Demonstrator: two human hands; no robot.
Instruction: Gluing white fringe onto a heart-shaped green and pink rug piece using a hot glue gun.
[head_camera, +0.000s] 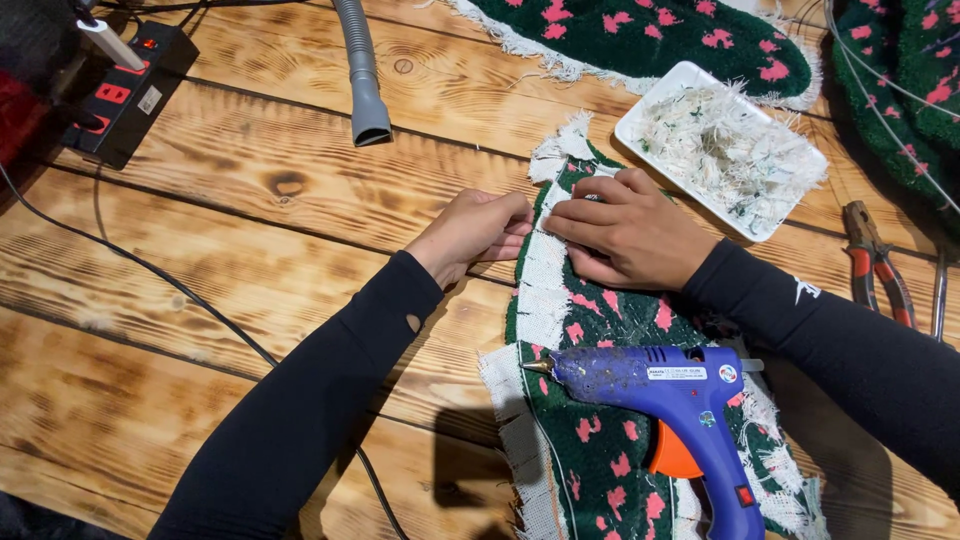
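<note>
A green tufted rug piece (600, 440) with pink blotches and white backing cloth lies on the wooden table. My left hand (478, 232) presses its fingertips against the folded white edge (545, 275) of the piece. My right hand (625, 232) lies flat on top of the same fold, palm down, fingers pointing left. Both sleeves are black. A blue glue gun (680, 395) with an orange trigger rests on the rug piece just below my hands, nozzle pointing left.
A white tray (640, 110) of trimmed yarn scraps sits behind my right hand. More green and pink rugs (650, 35) lie at the back. A grey hose nozzle (366, 105), a black power strip (130, 90), red-handled pliers (878, 262) and cables surround the spot.
</note>
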